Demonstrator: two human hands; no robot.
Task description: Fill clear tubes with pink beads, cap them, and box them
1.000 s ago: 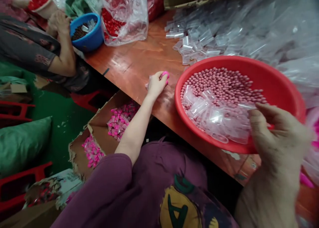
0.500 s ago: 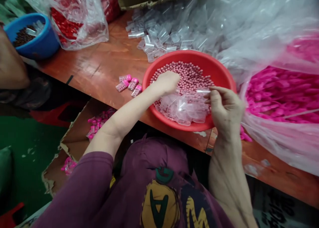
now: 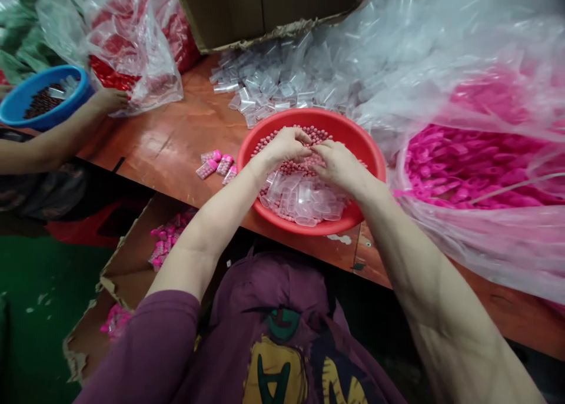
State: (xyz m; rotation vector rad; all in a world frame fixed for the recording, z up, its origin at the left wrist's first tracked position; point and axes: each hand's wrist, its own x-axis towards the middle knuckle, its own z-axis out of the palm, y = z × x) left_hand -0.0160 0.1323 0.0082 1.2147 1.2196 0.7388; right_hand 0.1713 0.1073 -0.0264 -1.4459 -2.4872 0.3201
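Beads (image 3: 319,134), small and pink, lie in the red basin (image 3: 371,155) with clear plastic pieces (image 3: 304,199) heaped toward its near side, and over them the left hand (image 3: 289,146) and right hand (image 3: 339,164) curve close together, though whether either grips anything I cannot tell

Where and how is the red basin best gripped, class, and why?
Probably grip the red basin by its rim at opposite left and right sides, reaching from the near side: it is wide and round, its rim stands above the tabletop, and loose pink beads inside favour a level hold.
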